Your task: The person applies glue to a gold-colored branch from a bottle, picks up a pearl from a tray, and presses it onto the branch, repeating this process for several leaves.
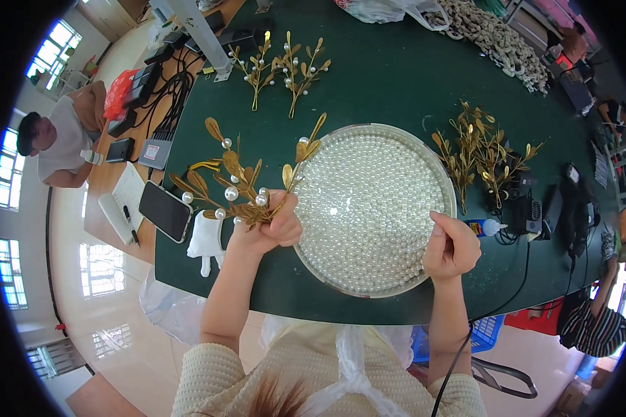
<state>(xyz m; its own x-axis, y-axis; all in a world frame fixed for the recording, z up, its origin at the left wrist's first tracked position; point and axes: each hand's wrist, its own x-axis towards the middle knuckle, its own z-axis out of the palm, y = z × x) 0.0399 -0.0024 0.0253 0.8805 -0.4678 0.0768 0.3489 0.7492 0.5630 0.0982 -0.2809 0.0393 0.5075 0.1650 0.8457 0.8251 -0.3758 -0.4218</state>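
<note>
Gold-leaved, pearl-dotted branching spray (231, 193) left of the round, pale-rimmed tray (373, 127) of glossy white beads (368, 208), fanning away from the person; left hand (275, 226) clamped on its stems by tray's left rim — nearer one; right hand (452, 247) at tray's right rim, fingertips pinched — bead inside, can't tell.

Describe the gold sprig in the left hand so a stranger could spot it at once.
On the dark green table sits a round tray of pearly beads. By the tray's left edge, the left hand grips the gold sprig, its leafy branches dotted with pearls. The other gold sprigs lie on the table; only this one is held.
</note>
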